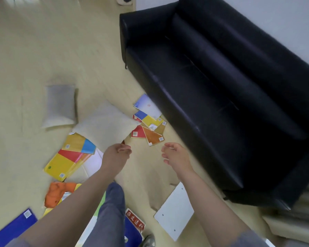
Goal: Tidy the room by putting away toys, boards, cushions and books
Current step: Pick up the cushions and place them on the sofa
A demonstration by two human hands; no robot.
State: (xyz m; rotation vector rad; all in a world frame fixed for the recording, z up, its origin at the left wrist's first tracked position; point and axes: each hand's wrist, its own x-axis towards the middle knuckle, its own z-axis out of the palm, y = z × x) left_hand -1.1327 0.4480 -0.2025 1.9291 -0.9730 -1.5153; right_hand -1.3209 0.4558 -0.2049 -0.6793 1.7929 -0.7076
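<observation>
Black upholstery is covering the one sofa (221,86), which is standing along the far right side of the pale floor (34,59). Two cushions are lying on the floor: a grey cushion (60,104) further out and a cream cushion (105,125) just beside it, nearer to the person.

Between the cream cushion and the sofa's front edge a fan of boards (148,125) is lying, about five overlapping: lavender, blue with yellow, red, orange, ochre. A second fan of boards (70,157), at least three in yellow, red and blue, is lying on the cushion's other side. Several boards are carrying small square code labels, too small for reading.

One orange toy (58,193), one blue board (14,227) and one white panel (175,211) with three small holes are lying nearer to the person. One red sign (135,221) is showing white characters, too blurred for reading.

The left hand (119,152) is hanging just beside the cream cushion's near corner, fingers loosely curled; whether it is touching the cushion, I cannot tell. The right hand (175,154) is hanging over bare floor, fingers relaxed and apart, empty.
</observation>
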